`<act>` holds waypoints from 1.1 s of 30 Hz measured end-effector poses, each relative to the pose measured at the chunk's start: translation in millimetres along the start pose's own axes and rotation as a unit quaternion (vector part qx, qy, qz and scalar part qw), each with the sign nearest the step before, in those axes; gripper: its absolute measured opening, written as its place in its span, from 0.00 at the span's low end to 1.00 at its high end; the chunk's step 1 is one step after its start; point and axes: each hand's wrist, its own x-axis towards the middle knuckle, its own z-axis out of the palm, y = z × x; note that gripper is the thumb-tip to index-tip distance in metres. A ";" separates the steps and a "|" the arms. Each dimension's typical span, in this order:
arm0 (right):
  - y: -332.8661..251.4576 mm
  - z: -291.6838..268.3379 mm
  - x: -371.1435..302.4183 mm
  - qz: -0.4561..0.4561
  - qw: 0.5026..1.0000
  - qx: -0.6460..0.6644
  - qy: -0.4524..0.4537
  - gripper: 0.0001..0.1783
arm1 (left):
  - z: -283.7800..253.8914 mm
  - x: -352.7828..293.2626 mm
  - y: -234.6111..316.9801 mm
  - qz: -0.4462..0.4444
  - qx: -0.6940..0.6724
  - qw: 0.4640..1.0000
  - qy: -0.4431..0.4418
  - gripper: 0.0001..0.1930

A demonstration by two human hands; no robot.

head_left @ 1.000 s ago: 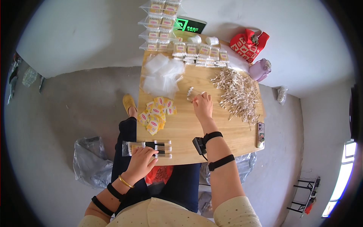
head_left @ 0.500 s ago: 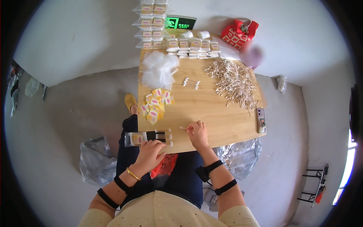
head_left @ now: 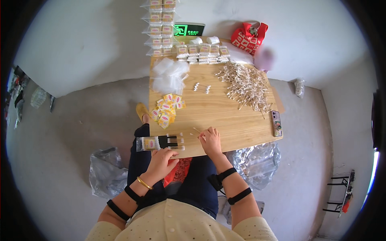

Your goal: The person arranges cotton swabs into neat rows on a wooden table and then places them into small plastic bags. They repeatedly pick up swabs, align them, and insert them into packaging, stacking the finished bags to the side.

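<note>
My right hand (head_left: 210, 143) is closed in a pinch over the near part of the wooden table (head_left: 225, 124). Two white tips of cotton swabs (head_left: 196, 129) stick out to the left of its fingertips. My left hand (head_left: 161, 161) rests at the table's near edge with fingers loosely stretched, just below a clear bag of cotton swabs (head_left: 149, 143). Against the bag's right end lies a black piece (head_left: 163, 141), with several swabs in small groups across it. A short row of swabs (head_left: 202, 88) lies mid-table.
A heap of loose swabs (head_left: 247, 86) covers the far right, above a phone (head_left: 276, 123). Yellow cards (head_left: 165, 112) and clear bags (head_left: 169, 74) lie left. Filled packs (head_left: 204, 51) are stacked at the back, near a red bag (head_left: 249, 38).
Two swab tips now show at my right fingertips, where one showed before. My left hand stays beside the bag of swabs. The whole view has shifted slightly.
</note>
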 end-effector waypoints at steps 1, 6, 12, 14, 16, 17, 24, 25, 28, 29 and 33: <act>-8.0 -1.7 -0.6 0.003 1.000 0.026 -0.004 0.05 | 1.2 4.3 -4.0 -0.016 -0.036 0.999 0.008 0.13; -69.6 -38.6 -6.7 0.040 0.940 0.309 -0.137 0.05 | -1.5 27.3 8.3 -0.108 -0.320 0.936 0.101 0.11; -90.1 -49.4 -23.9 0.073 0.814 0.539 -0.206 0.09 | -12.6 28.8 21.2 -0.079 -0.408 0.899 0.134 0.06; -95.6 -55.3 -27.1 0.089 0.788 0.567 -0.223 0.10 | -16.0 26.4 21.9 -0.077 -0.413 0.895 0.152 0.06; -96.0 -58.6 -30.8 0.092 0.774 0.579 -0.238 0.10 | -20.2 24.0 20.6 -0.081 -0.437 0.878 0.178 0.08; -95.8 -59.6 -32.6 0.093 0.767 0.586 -0.245 0.10 | -24.9 23.7 18.8 -0.085 -0.434 0.880 0.171 0.08; -52.9 -36.8 -38.4 0.134 0.880 0.450 -0.071 0.08 | -41.7 15.5 10.1 -0.053 -0.245 0.954 0.161 0.07; -42.2 -32.7 -36.3 0.172 0.870 0.460 -0.034 0.08 | -40.4 10.8 4.1 -0.040 -0.190 0.968 0.158 0.08; -7.0 -21.6 -31.9 0.180 0.938 0.296 0.028 0.07 | -37.0 -1.4 -4.4 -0.007 -0.048 0.996 0.073 0.09; -0.7 -19.9 -30.8 0.172 0.953 0.248 0.038 0.07 | -34.1 -5.5 -5.5 0.003 -0.004 0.999 0.031 0.09; 10.6 1.3 -21.4 0.143 0.983 0.088 0.071 0.08 | -13.0 -24.9 -5.6 0.052 0.055 0.996 -0.051 0.09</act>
